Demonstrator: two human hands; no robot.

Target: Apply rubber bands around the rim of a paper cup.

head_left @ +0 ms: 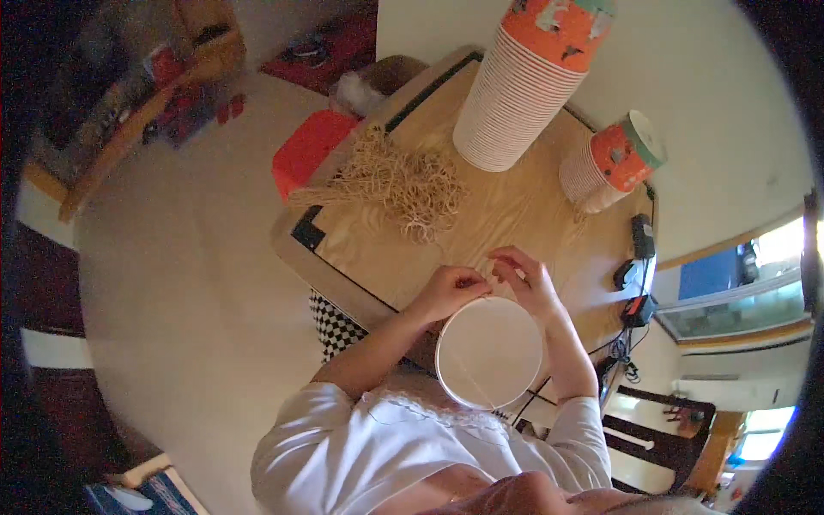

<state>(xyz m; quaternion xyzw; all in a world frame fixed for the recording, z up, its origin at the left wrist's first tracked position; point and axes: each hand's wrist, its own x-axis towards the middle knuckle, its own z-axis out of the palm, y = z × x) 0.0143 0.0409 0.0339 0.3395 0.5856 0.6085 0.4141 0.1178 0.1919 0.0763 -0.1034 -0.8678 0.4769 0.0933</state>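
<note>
A white round paper bucket (506, 352) rests between my forearms, close to my body, its open mouth facing up. A thin string (469, 369) runs across that mouth to the near rim. My left hand (448, 293) is closed at the bucket's far rim, its thumb and fingertips pinched together; the string seems to be between them. Just to its right, my right hand (527, 281) has its fingers bent inward in a pinch above the rim. What lies between those fingertips is too small to make out. A tangled heap of tan strings (403, 184) lies beyond my left hand.
On the wooden table (524, 210) stand a tall stack of paper buckets (519, 94) and a shorter stack (609, 163). A red container (313, 150) sits at the far left edge. Black adapters and cables (637, 311) lie along the right edge.
</note>
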